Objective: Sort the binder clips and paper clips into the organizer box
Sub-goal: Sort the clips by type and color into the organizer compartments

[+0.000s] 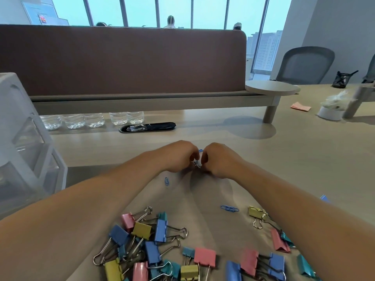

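Across the middle of a pale wooden worktop [304, 149], a person's two bare forearms reach forward and meet. The left hand [178, 157] and right hand [220, 161] sit knuckle to knuckle. Their fingers [192, 157] curl inward and pinch a tiny silvery tangle of clips [196, 164] between them. It is too small to read clearly, though it looks like paper clips hooked together, with a blue loop showing just above.

Judging by what lies loose, the sorting is far from finished. Close to the person, between the forearms, is a heap of binder clips [161, 230] in blue, pink, yellow and teal, their silver wire handles overlapping. A second scatter of binder clips [255, 212] lies beside and partly under the right forearm.

Loose blue paper clips also rest on the worktop. A single paper clip [166, 181] lies near the left wrist, and a linked pair [229, 208] lies nearer the right forearm.

The organizer box [50, 165], a white unit with translucent drawers, stands at the far left edge. It is well apart from both hands and from the heap.
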The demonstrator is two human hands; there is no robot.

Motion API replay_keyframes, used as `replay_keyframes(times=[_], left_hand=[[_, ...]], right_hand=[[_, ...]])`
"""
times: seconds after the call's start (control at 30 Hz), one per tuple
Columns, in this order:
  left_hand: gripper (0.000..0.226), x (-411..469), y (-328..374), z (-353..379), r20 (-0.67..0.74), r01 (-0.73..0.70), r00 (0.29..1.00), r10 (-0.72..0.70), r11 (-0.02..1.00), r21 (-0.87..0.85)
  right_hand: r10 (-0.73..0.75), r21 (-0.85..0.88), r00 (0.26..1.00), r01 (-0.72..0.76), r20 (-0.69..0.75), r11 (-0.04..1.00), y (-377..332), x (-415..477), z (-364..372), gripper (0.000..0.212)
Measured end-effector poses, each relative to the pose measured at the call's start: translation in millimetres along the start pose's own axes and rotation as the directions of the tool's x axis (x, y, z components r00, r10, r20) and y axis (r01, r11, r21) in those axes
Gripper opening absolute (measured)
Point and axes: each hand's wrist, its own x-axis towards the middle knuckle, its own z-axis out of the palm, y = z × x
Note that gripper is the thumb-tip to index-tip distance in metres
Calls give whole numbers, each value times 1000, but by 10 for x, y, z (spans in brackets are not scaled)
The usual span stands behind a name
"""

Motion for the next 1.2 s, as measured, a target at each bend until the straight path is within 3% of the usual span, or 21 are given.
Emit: replay_keyframes(times=[0.4, 0.6, 0.93, 1.2], left_hand=[[13, -2, 13, 15, -30, 0, 1000, -1, 999, -41], [9, -34, 38, 24, -28, -2, 1000, 2, 1000, 0], [13, -64, 57, 55, -25, 11, 1000, -12, 998, -64], [15, -97, 68, 50, -46, 60, 997, -63, 996, -63]], right_hand=[[30, -60, 997, -25, 71, 998, -27, 18, -49, 8], [33, -36, 998, -31, 47, 999, -58, -68, -55, 31], [6, -28, 1000, -5, 24, 1000, -77, -72, -46, 25], [10, 3, 1000, -10, -4, 1000, -67, -35, -13, 6]])
